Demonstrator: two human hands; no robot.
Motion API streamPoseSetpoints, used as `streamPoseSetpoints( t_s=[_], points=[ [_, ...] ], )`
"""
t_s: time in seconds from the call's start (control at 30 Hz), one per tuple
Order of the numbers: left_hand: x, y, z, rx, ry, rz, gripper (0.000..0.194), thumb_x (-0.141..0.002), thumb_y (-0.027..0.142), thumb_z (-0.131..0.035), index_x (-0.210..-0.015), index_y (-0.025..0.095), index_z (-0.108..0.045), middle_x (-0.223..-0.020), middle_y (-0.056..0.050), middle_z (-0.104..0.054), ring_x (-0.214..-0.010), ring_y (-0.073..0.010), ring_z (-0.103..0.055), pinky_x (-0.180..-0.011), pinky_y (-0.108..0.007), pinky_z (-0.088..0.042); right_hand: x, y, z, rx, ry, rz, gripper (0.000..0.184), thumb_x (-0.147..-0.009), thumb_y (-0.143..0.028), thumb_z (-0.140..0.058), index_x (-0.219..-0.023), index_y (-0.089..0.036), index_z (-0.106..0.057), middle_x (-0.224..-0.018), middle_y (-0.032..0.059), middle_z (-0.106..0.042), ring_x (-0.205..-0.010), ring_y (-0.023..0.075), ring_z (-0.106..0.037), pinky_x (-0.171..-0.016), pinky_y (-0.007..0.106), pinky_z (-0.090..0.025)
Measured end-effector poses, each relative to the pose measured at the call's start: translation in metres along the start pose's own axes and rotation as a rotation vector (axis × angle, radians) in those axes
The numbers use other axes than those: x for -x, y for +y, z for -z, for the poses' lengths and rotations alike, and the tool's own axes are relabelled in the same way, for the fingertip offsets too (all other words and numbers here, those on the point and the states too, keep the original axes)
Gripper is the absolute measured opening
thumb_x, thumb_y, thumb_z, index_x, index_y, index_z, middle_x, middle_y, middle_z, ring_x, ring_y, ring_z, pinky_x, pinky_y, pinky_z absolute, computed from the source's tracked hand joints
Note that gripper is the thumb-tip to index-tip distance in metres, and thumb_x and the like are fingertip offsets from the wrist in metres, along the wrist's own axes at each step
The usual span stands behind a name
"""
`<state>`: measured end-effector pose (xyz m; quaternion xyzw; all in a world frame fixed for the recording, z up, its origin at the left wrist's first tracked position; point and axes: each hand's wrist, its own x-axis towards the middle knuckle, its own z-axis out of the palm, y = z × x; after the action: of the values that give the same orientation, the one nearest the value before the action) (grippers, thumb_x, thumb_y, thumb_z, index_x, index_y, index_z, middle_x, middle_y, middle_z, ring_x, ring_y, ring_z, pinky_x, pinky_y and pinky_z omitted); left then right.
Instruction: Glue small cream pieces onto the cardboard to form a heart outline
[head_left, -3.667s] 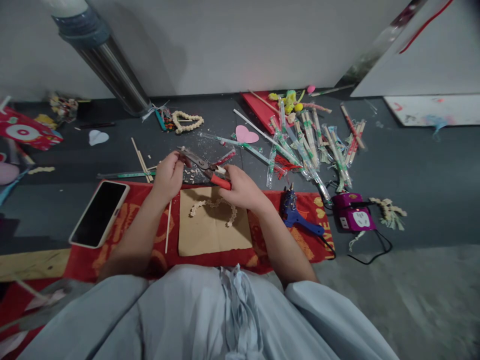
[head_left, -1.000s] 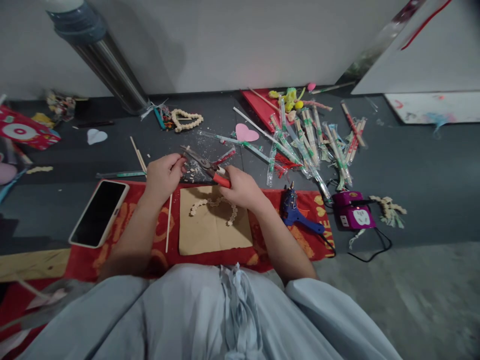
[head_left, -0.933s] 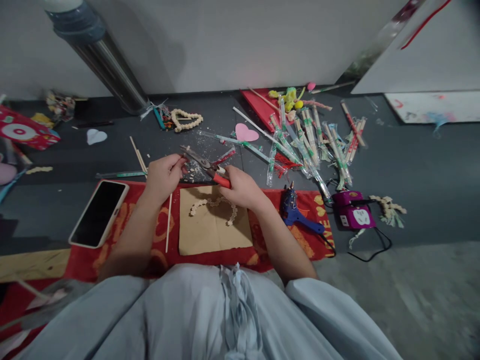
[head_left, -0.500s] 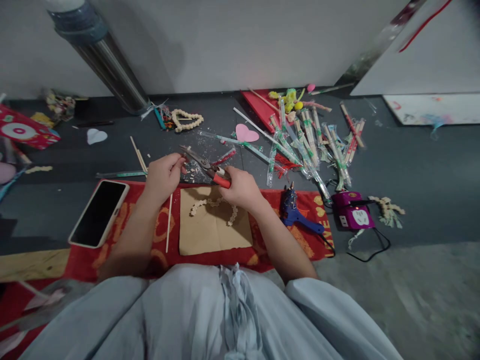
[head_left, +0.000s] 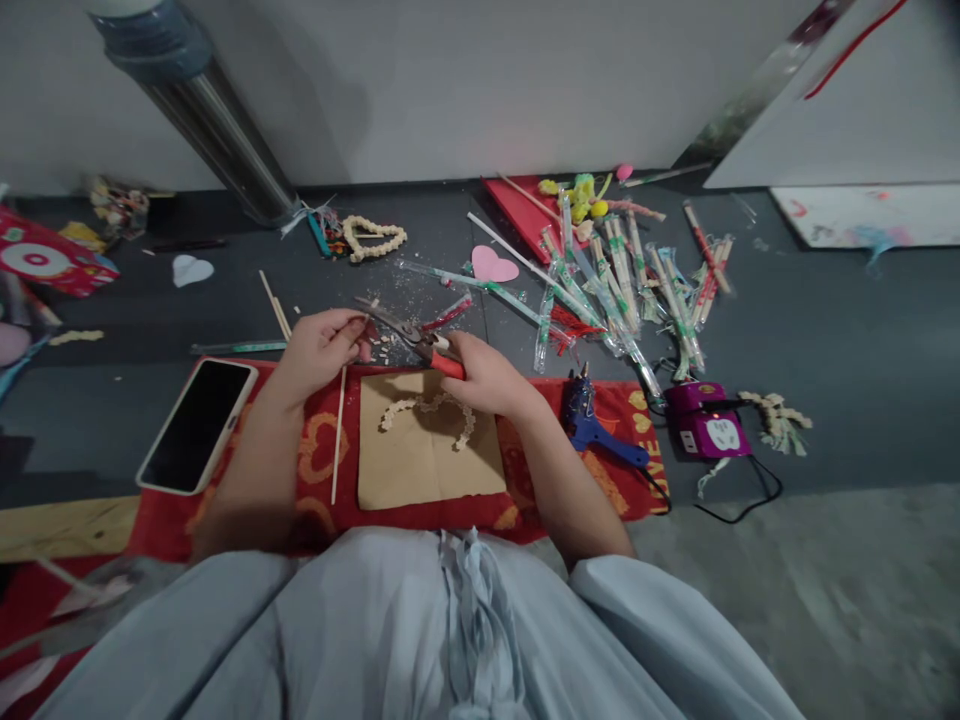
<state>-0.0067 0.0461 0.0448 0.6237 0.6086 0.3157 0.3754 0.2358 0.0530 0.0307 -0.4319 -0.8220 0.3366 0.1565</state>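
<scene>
My right hand (head_left: 486, 372) is closed round the red handles of a pair of pliers (head_left: 409, 332). Their metal jaws point left, to the fingertips of my left hand (head_left: 324, 350). That hand is closed in a pinch; a small pale bit shows at the jaws, but what the fingers hold is mostly hidden. Pale crumbs and short stick pieces (head_left: 386, 345) lie scattered under the jaws. Below the hands, a curved row of small pale pieces (head_left: 431, 405) rests on a brown sheet of cardboard (head_left: 427, 470). A thin stick (head_left: 339, 440) lies left of it.
A phone (head_left: 199, 425) lies on the red cloth (head_left: 315, 510) at left. To the right are a blue glue gun (head_left: 589, 425) and a purple power socket (head_left: 706, 425). Wrapped chopsticks (head_left: 619, 270), a pink heart (head_left: 493, 265) and a tall flask (head_left: 232, 130) stand or lie farther back.
My left hand has turned a little and its fingers have shifted at the jaws. The pliers have dipped very slightly, still in my right hand.
</scene>
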Motion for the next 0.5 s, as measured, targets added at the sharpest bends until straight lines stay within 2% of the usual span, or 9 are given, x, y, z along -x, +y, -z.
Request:
streamPoseSetpoints(
  t_s=[0.1, 0.3, 0.5],
  points=[
    [0.001, 0.002, 0.001, 0.033, -0.031, 0.021, 0.039, -0.086, 0.056, -0.047, -0.084, 0.02, -0.062, -0.055, -0.002, -0.057, -0.04, -0.0085, -0.033, -0.043, -0.026, -0.028, -0.001, 0.0, -0.001, -0.017, 0.008, 0.015, 0.031, -0.07, -0.031, -0.045, -0.098, -0.018, -0.05, -0.099, 0.0122, -0.063, -0.087, 0.026, -0.056, -0.079, 0.039, -0.045],
    [0.0, 0.001, 0.001, 0.053, -0.008, 0.025, 0.039, -0.086, 0.058, -0.05, -0.081, 0.021, -0.061, -0.055, -0.002, -0.056, -0.042, -0.0097, -0.037, -0.044, -0.026, -0.028, -0.001, -0.01, -0.002, 0.05, 0.004, -0.092, 0.023, -0.07, -0.029, -0.045, -0.091, -0.02, -0.05, -0.09, 0.0103, -0.065, -0.078, 0.0251, -0.057, -0.069, 0.035, -0.041],
    [-0.001, 0.001, -0.001, 0.097, -0.013, 0.022, 0.036, -0.084, 0.055, -0.052, -0.077, 0.02, -0.057, -0.055, -0.001, -0.054, -0.041, -0.0082, -0.034, -0.043, -0.025, -0.024, 0.001, -0.016, -0.003, 0.131, 0.012, -0.144, 0.019, -0.073, -0.028, -0.046, -0.09, -0.02, -0.05, -0.089, 0.0099, -0.067, -0.075, 0.0243, -0.058, -0.065, 0.032, -0.037]
  ],
)
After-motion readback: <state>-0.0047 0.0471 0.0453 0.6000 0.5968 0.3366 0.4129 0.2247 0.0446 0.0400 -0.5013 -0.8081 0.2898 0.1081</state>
